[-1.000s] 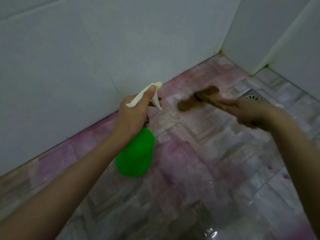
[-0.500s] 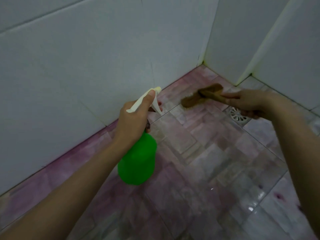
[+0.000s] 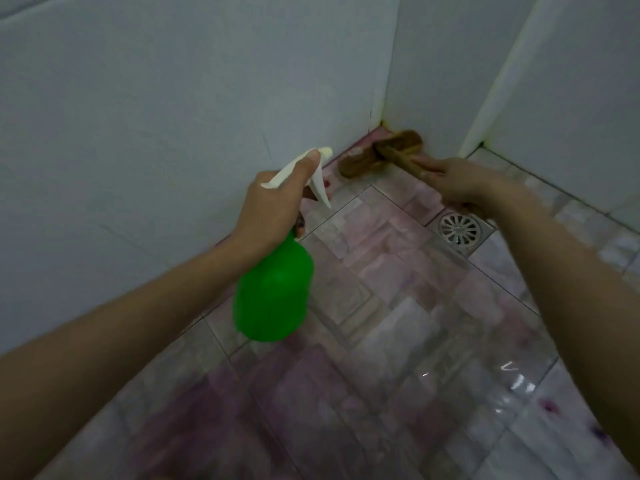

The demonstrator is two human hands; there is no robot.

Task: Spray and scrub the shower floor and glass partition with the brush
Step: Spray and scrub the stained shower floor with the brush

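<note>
My left hand [image 3: 273, 206] grips the white trigger head of a green spray bottle [image 3: 273, 292], which hangs above the wet floor with its nozzle pointing toward the corner. My right hand [image 3: 460, 183] holds the handle of a brown brush [image 3: 381, 152], whose bristle head lies down in the far corner where the pink-stained tiled floor [image 3: 398, 306] meets the white walls. The two hands are apart, the brush ahead and to the right of the bottle.
A round metal floor drain [image 3: 459, 230] sits just below my right wrist. White tiled walls [image 3: 173, 116] close in at left and behind; a white panel with a pale edge strip [image 3: 495, 84] rises at right. Water glistens on the tiles at lower right.
My right hand has pushed the brush farther away into the wall corner. The view has swung so the drain now shows beneath my right wrist. The bottle stays gripped in my left hand.
</note>
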